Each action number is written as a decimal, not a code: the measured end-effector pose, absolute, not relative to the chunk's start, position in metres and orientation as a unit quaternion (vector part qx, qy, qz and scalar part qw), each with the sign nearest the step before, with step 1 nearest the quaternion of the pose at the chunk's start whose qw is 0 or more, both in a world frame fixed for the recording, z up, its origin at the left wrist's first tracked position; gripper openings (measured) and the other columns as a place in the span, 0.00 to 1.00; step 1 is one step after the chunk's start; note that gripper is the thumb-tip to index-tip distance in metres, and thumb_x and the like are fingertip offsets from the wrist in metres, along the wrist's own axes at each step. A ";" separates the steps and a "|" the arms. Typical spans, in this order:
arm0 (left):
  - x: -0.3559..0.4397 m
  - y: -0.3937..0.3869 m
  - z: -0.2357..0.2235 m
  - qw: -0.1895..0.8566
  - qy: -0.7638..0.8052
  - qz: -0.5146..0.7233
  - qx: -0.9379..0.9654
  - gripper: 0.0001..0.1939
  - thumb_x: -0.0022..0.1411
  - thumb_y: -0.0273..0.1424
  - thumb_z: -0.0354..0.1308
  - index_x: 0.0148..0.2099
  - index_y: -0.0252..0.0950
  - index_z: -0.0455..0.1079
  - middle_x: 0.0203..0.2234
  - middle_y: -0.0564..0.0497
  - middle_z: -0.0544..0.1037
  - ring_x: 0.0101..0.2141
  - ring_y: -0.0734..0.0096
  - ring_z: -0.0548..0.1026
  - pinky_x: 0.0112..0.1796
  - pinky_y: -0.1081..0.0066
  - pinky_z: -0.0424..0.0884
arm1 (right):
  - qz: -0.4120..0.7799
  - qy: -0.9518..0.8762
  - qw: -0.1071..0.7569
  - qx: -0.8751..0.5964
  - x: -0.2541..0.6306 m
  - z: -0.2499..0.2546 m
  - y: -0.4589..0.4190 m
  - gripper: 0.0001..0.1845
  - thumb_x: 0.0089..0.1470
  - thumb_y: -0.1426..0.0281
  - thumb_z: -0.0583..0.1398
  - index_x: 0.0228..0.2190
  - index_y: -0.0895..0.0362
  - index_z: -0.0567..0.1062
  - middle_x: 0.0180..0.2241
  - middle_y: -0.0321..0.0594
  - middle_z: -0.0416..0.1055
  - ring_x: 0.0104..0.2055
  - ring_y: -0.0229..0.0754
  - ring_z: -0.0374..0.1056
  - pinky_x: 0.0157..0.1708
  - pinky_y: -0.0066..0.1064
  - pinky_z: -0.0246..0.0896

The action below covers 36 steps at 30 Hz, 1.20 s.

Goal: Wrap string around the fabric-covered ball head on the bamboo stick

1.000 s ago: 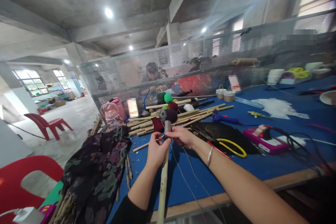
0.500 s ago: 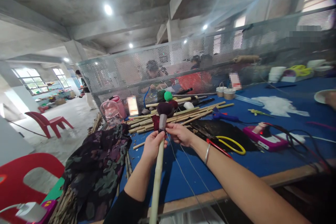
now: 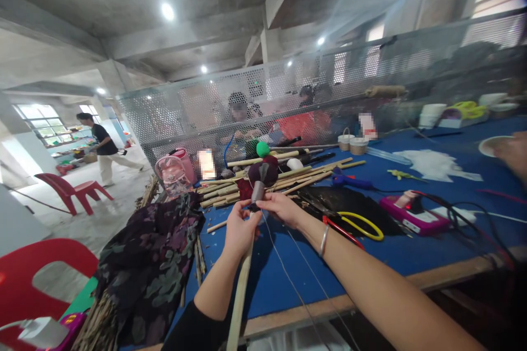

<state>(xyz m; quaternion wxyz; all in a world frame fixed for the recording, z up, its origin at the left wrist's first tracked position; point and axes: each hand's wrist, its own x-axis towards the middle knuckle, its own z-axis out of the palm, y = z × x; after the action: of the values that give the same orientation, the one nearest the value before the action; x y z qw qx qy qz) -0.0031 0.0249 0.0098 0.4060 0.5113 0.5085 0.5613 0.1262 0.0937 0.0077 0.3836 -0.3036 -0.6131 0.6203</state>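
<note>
A pale wooden stick [image 3: 240, 296] slants up from the table's near edge. My left hand [image 3: 239, 230] is closed around its upper part. Above the fingers sits a grey cylindrical piece [image 3: 257, 192], in front of a dark purple ball [image 3: 267, 174]. My right hand [image 3: 282, 208] pinches at the base of the grey piece, fingertips close to the left hand's. Something small and dark lies between the fingers, too covered to name. Thin pale wire [image 3: 284, 266] hangs from beneath the hands, past the table edge.
Behind the hands lie several sticks [image 3: 313, 178] and a green ball [image 3: 262, 148]. To the right are yellow-handled shears [image 3: 364, 225], a blue glue gun [image 3: 352, 181] and a purple power strip [image 3: 414, 215]. Camouflage cloth [image 3: 152, 269] covers the left side. Another person's hand [image 3: 513, 153] is at far right.
The stick swung left at its lower end, and both hands shifted slightly left with it. A person walked into view at left. Another person's hand with a bowl moved inward at far right.
</note>
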 end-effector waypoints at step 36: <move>-0.005 0.030 0.012 0.515 0.423 0.597 0.447 0.26 0.43 0.37 0.63 0.42 0.34 0.59 0.21 0.55 0.72 0.11 0.81 0.63 0.12 0.79 0.57 | 0.728 -0.551 0.349 -0.212 0.129 0.009 0.095 0.19 0.42 0.62 0.63 0.33 0.57 0.64 0.13 0.24 0.54 0.11 0.25 0.36 0.09 0.19 0.27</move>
<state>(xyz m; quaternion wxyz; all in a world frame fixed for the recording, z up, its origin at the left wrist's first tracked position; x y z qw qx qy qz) -0.0051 0.0301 0.0119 0.5150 0.4466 0.4229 0.5971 0.1293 0.0949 0.0094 0.3494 -0.2121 -0.5506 0.7279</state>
